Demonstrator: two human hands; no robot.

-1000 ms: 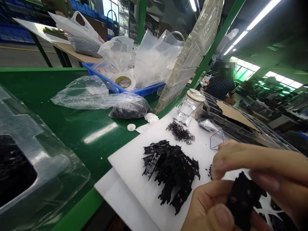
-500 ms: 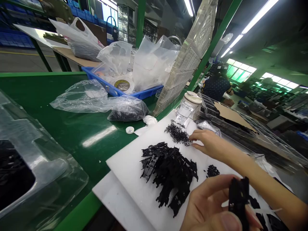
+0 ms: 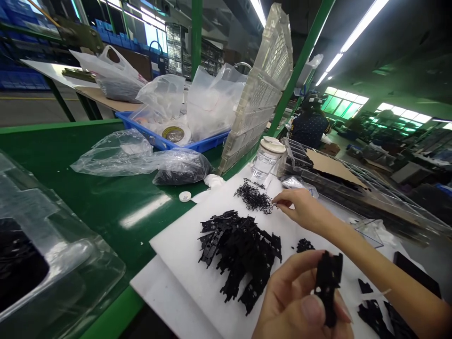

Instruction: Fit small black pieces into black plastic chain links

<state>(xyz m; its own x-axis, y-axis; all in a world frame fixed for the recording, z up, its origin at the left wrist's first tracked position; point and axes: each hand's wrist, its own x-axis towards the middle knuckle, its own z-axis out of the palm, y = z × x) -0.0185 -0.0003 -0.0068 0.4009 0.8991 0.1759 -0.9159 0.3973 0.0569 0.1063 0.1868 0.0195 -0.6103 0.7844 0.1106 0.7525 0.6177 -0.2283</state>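
Note:
My left hand (image 3: pixel 300 301) is closed around a flat black plastic part (image 3: pixel 328 287) with cut-out holes, held up close to the camera between thumb and fingers. At the edge of a pile of small thin black plastic pieces (image 3: pixel 252 195), my right hand (image 3: pixel 296 207) has its fingertips pinched together on what looks like one small piece. A larger heap of black plastic parts (image 3: pixel 240 254) like the held one lies on the white foam board (image 3: pixel 183 263). A little pile of tiny black bits (image 3: pixel 304 245) sits just beyond my left hand.
A lidded clear jar (image 3: pixel 267 157) stands behind the small pieces. A blue tray (image 3: pixel 208 140) of plastic bags and tape sits on the green table (image 3: pixel 99 197). More black parts (image 3: pixel 374 313) lie at lower right. A person (image 3: pixel 310 125) is in the background.
My right hand's thumb and fingers have closed together at the edge of the small-piece pile. The black part in my left hand has turned, showing more of its flat face.

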